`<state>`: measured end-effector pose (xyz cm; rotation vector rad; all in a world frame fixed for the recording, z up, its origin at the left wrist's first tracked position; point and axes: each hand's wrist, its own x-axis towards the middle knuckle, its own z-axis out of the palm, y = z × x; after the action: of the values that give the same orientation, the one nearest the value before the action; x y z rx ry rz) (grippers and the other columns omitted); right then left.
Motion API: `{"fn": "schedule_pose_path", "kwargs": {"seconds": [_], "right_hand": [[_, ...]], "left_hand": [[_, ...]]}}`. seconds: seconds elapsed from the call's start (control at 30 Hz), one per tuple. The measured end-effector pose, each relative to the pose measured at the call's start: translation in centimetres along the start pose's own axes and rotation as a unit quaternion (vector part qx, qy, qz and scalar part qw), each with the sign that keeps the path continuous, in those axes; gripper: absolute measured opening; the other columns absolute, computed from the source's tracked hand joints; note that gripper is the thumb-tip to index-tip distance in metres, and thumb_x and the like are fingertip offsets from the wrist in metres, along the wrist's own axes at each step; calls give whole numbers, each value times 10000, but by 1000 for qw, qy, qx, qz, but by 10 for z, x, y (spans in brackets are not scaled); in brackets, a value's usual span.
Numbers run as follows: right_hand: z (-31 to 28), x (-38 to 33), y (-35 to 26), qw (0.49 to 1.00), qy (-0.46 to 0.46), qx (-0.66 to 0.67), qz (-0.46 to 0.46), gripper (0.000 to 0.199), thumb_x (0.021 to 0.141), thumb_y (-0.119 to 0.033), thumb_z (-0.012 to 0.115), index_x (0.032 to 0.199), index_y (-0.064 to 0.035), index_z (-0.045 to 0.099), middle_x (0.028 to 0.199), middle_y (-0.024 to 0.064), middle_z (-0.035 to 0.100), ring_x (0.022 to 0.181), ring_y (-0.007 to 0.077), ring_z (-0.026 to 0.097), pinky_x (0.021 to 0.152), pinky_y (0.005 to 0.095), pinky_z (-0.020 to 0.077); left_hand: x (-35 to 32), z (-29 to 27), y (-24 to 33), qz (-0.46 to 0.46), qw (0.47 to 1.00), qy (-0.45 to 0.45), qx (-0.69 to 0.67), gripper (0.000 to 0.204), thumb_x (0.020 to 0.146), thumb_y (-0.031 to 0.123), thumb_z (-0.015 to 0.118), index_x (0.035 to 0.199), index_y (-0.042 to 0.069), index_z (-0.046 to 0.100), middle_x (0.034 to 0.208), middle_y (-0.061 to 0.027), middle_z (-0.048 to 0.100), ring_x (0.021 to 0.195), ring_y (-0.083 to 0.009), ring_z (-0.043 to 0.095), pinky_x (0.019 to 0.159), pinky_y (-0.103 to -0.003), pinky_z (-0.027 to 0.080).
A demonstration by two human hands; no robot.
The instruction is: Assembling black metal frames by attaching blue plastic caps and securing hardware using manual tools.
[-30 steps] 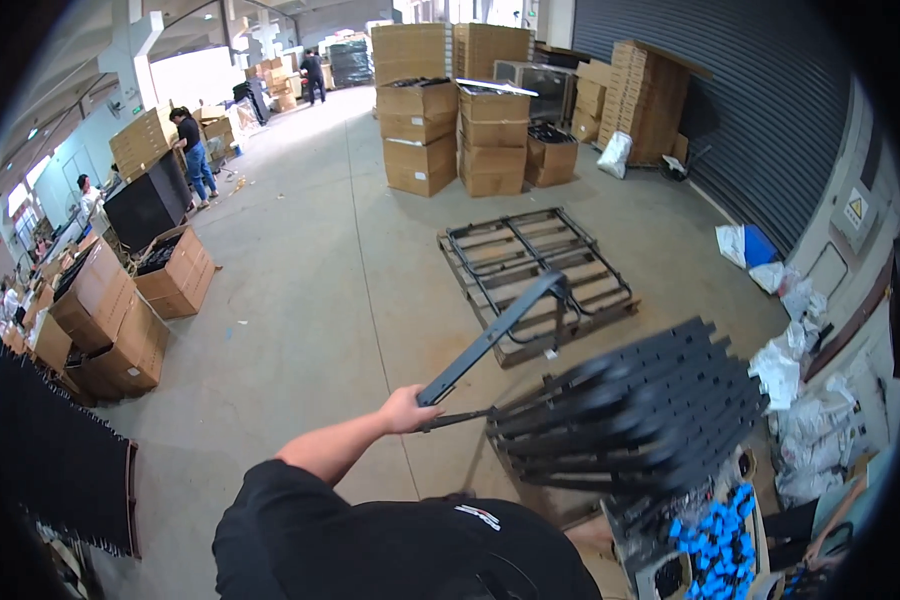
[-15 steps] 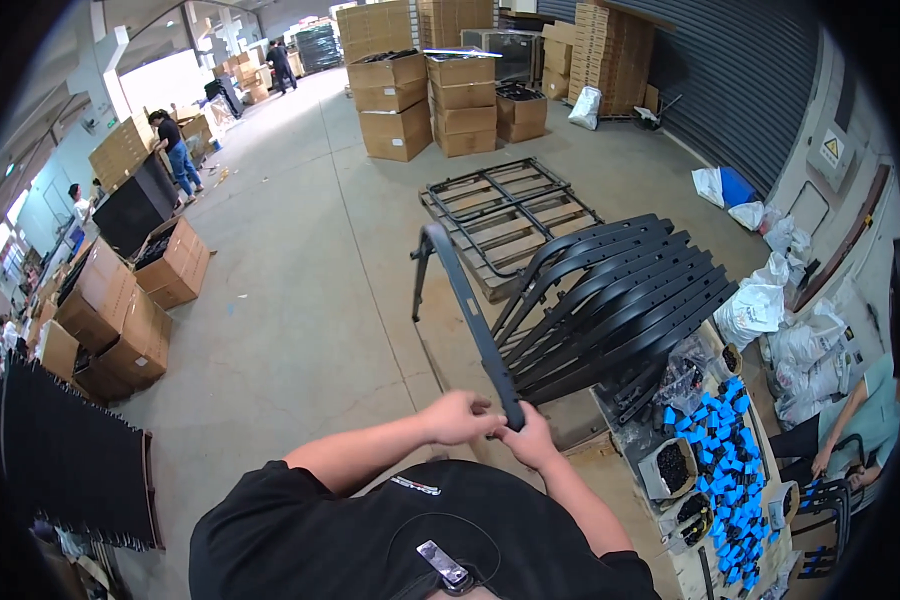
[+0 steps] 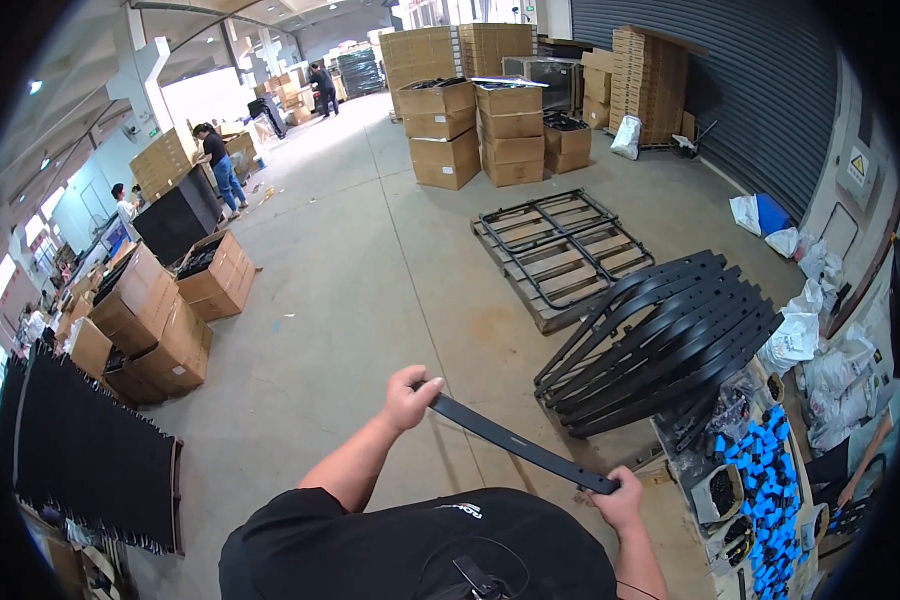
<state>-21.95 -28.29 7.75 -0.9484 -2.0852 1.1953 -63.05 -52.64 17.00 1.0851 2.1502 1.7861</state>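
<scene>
Currently held crosswise in front of the chest: one long black flat bar (image 3: 520, 445), slightly curved, slanting down from left to right, clear of the floor and of everything else. Gripped at both ends: left hand (image 3: 408, 397) closed in a fist around the upper end, right hand (image 3: 618, 495) wrapped over the lower end, fingers curled tight on the metal.

Just beyond the right hand, a fanned stack of matching black bars (image 3: 670, 330), leaning on the edge of a workbench (image 3: 670, 462). Beside that, trays of small blue pieces (image 3: 770, 470). Farther out on the concrete floor, a wooden pallet with black metal frames (image 3: 560, 250); behind it, stacked cardboard boxes (image 3: 470, 140). Far left, a rack of black panels (image 3: 80, 450).

Judging by the two-handed hold, probably mid-handling of a single bar separated from the stack. Needed for any next move: both fists kept firm, ends kept level, and the long bar swung well clear of the leaning stack.
</scene>
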Motion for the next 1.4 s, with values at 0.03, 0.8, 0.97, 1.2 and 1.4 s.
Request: {"fn": "schedule_pose_path", "kwargs": {"seconds": [0.03,0.8,0.97,1.2,1.4], "right_hand": [[-3,-12,-1,1000,21,-11,8,356,618,-104,861,727,-90,522,669,24,555,657,126,544,613,314,472],[-295,-263,-59,886,321,-250,223,260,654,-74,796,820,-39,600,705,67,602,663,133,549,632,300,480],[-359,-278,7,914,310,-217,145,295,684,-71,846,836,-46,593,722,79,602,653,169,567,628,323,493],[-421,-253,68,914,306,-113,241,303,725,-123,846,894,-51,605,759,69,625,693,192,590,671,334,510],[-460,-224,99,877,372,-233,196,529,709,-173,864,1169,-79,620,1171,141,626,1092,288,610,956,393,498]], "left_hand": [[9,3,8,6,999,-32,-21,286,878,227,702,708,19,604,636,-16,526,620,-119,471,564,-304,391],[-70,406,99,-132,847,-375,-354,352,993,284,548,743,37,575,726,-7,524,717,-107,457,688,-297,356],[-102,476,119,-131,862,-365,-326,385,1017,279,522,700,60,527,699,-2,512,681,-110,432,663,-293,354],[-88,561,152,-144,902,-354,-201,310,1002,294,591,819,51,646,792,7,584,779,-101,496,730,-267,382],[-67,600,201,-6,934,-335,-125,333,1011,253,608,1149,-45,659,1039,-57,666,968,-119,584,899,-266,450]]}}
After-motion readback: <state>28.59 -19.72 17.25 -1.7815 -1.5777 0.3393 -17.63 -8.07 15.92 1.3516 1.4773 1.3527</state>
